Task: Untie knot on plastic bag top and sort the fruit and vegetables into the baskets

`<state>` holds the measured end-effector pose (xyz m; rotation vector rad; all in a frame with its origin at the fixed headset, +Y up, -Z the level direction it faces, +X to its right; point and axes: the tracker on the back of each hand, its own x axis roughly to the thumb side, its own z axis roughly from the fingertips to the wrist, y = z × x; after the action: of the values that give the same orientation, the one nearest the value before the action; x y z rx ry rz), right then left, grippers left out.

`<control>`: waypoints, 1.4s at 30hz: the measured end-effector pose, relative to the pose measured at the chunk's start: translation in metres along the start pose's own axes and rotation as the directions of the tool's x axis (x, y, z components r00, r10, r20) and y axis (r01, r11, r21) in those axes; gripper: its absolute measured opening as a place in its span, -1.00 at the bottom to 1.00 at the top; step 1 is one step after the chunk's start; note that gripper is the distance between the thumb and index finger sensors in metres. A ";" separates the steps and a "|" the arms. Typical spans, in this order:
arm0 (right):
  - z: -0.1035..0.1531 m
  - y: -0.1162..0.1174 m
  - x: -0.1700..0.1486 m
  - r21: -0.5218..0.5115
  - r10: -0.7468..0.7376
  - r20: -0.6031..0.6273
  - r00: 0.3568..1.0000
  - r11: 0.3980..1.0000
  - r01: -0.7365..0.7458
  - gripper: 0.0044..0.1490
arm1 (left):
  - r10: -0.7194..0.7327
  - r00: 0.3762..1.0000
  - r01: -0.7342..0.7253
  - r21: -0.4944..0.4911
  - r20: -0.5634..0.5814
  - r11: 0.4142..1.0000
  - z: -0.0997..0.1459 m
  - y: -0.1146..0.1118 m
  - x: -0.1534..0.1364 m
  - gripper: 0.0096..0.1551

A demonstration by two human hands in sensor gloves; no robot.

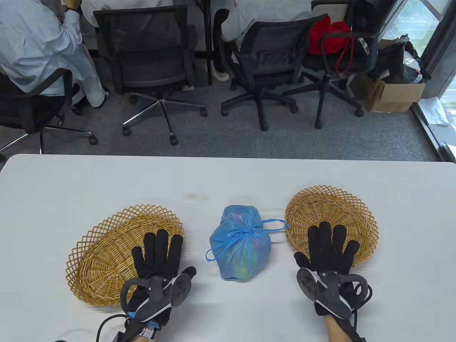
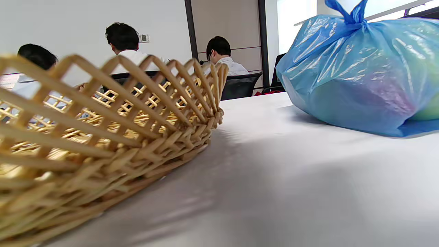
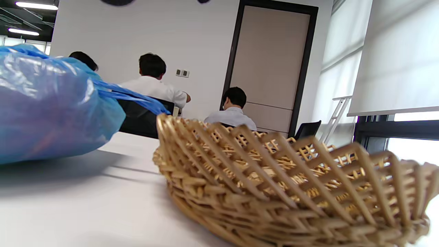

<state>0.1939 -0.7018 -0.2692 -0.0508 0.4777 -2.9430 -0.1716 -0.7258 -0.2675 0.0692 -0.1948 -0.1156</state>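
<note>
A blue plastic bag [image 1: 240, 245] lies on the white table [image 1: 228, 178] between two wicker baskets, its top tied in a knot [image 1: 245, 232] with loops sticking out. Green and reddish shapes show through the plastic. My left hand [image 1: 160, 254] is flat, fingers spread, over the near edge of the left basket [image 1: 103, 256]. Over the near edge of the right basket [image 1: 331, 210], my right hand [image 1: 329, 249] lies flat with spread fingers too. Neither hand holds anything. The left wrist view shows the bag [image 2: 363, 72] and the left basket [image 2: 103, 137]; the right wrist view shows the bag [image 3: 51, 106] and the right basket [image 3: 291, 192].
Beyond the table's far edge stand several office chairs [image 1: 149, 60] with people seated, backs turned. A cardboard box [image 1: 392, 94] sits on the floor at the right, near the window.
</note>
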 end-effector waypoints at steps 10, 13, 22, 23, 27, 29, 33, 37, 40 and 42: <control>-0.001 0.004 0.001 0.016 0.010 0.003 1.000 1.000 -0.010 -0.04 | 0.003 1.000 -0.003 -0.004 0.001 1.000 0.000 0.000 0.000 0.09; -0.001 0.004 0.001 0.012 0.002 -0.002 1.000 1.000 -0.002 -0.05 | 0.003 1.000 -0.003 -0.003 0.002 1.000 0.000 0.000 0.000 0.09; -0.001 0.005 0.001 0.024 0.009 0.000 1.000 1.000 -0.009 -0.05 | -0.006 1.000 0.006 -0.008 0.003 1.000 0.000 0.000 0.001 0.09; -0.001 0.005 0.001 0.024 0.009 0.001 1.000 1.000 -0.009 -0.05 | -0.006 1.000 0.006 -0.008 0.003 1.000 0.000 0.000 0.002 0.08; 0.000 0.004 0.003 0.020 0.004 0.005 1.000 1.000 -0.004 -0.05 | -0.004 1.000 0.005 -0.013 0.006 1.000 0.001 0.000 0.004 0.08; -0.001 0.003 0.004 0.021 0.000 0.009 1.000 1.000 -0.001 -0.05 | -0.007 1.000 0.007 -0.012 0.008 1.000 0.001 0.001 0.005 0.08; -0.006 0.000 0.009 0.029 -0.063 0.016 0.998 0.998 0.062 -0.05 | 0.013 1.000 -0.012 -0.014 0.013 1.000 -0.001 0.002 0.006 0.08; -0.021 -0.006 0.027 0.036 -0.174 0.015 0.985 0.984 0.174 -0.07 | 0.017 1.000 -0.016 -0.020 0.011 1.000 -0.003 0.002 0.008 0.08; -0.038 -0.011 0.052 0.078 -0.225 0.024 0.974 0.972 0.223 -0.09 | 0.011 1.000 -0.011 -0.014 0.010 1.000 -0.002 0.003 0.007 0.08; -0.053 -0.013 0.070 0.115 -0.270 -0.017 0.963 0.956 0.270 -0.09 | 0.018 1.000 -0.018 0.000 0.007 1.000 -0.001 0.004 0.006 0.07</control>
<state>0.1195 -0.6848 -0.3143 -0.1090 0.3208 -3.2329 -0.1652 -0.7226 -0.2666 0.0666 -0.2025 -0.0982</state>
